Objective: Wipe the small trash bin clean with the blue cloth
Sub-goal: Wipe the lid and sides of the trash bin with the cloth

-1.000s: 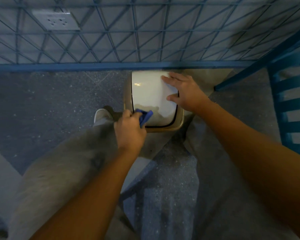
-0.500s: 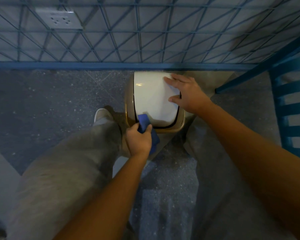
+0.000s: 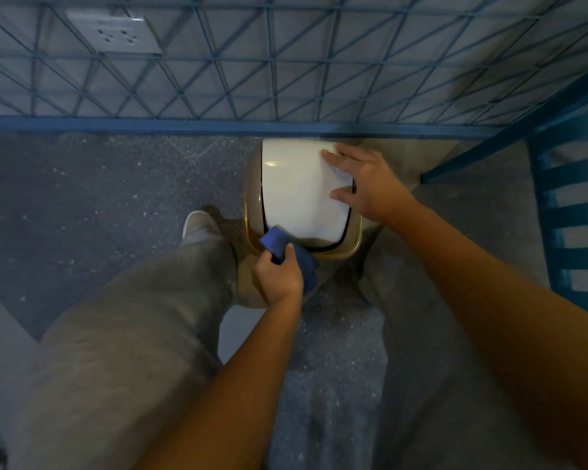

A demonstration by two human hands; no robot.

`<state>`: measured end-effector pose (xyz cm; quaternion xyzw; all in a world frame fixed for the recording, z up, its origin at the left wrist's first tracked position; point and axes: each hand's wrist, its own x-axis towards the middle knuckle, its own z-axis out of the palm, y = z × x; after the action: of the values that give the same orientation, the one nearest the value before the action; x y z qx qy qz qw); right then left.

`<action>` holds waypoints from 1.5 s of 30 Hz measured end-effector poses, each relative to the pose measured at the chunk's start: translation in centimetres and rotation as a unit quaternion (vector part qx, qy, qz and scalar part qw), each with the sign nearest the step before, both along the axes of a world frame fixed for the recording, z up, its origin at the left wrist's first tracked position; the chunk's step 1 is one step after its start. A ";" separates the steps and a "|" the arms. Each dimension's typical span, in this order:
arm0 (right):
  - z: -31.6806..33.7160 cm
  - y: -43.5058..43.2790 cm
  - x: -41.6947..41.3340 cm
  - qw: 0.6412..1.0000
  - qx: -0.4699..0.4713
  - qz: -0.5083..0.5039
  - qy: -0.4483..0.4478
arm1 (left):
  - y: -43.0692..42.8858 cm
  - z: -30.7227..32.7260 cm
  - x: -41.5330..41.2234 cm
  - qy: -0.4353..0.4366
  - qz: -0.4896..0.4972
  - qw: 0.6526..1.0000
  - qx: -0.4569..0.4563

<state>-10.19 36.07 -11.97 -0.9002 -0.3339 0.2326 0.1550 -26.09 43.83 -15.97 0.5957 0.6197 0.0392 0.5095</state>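
Blue cloth (image 3: 279, 244) x1 in left hand (image 3: 278, 279); bin (image 3: 297, 191) x1.

Speckled floor (image 3: 99, 205) under trash bin (image 3: 299, 195), shoe (image 3: 199, 223).

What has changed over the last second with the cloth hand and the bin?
The left hand drew the blue cloth back toward the person, off the white lid to the bin's near front-left rim, and it stays clenched on the cloth. The right hand stayed flat on the lid's right side, and the bin stayed put.
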 end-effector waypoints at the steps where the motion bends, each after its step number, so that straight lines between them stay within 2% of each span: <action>1: -0.1 0.0 0.0 1.000 0.000 0.002 -0.002 | 0.1 -0.2 0.0 0.001 0.000 1.000 -0.008; 4: -0.2 0.0 0.1 1.000 -0.002 0.003 -0.004 | 0.2 0.1 0.6 -0.016 0.004 1.000 -0.008; 8: 0.0 0.1 -0.1 1.000 -0.005 0.002 -0.008 | 0.7 0.6 0.9 -0.042 0.009 0.998 0.055; 16: -0.2 0.2 -0.3 1.000 0.003 0.001 -0.019 | -0.7 -0.5 -0.9 -0.017 -0.123 0.987 0.098; 22: -0.3 0.3 -0.3 1.000 0.000 -0.004 -0.017 | -5.7 -0.2 -1.0 -0.050 -0.276 0.958 0.057; 26: -0.3 0.2 -0.3 1.000 -0.001 -0.010 -0.005 | -6.5 -0.5 -2.0 -0.055 -0.315 0.947 0.041; 28: -0.2 0.2 -0.3 1.000 0.006 -0.010 -0.004 | -5.5 -1.0 -2.5 -0.057 -0.294 0.952 0.070; 32: -0.1 0.2 -0.3 1.000 -0.005 -0.015 0.000 | -2.3 -1.2 -3.1 0.001 -0.222 0.969 0.112; 36: -0.1 0.2 -0.3 1.000 -0.003 -0.018 0.008 | -1.0 -1.2 -3.3 0.027 -0.199 0.970 0.138; 40: 0.0 0.3 -0.4 1.000 -0.005 -0.020 0.008 | -2.2 -1.6 -2.7 0.017 -0.296 0.944 0.146; 43: 0.0 0.3 -0.4 1.000 -0.006 -0.017 0.005 | -4.0 -1.4 -2.5 -0.026 -0.422 0.899 0.119; 45: -0.1 0.3 -0.3 1.000 -0.007 -0.015 0.003 | -4.8 -2.2 -2.7 -0.031 -0.475 0.866 0.150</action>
<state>-10.52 36.34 -12.05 -0.9057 -0.3179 0.2351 0.1529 -28.79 39.02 -18.12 0.8860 0.2321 -0.0969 0.3896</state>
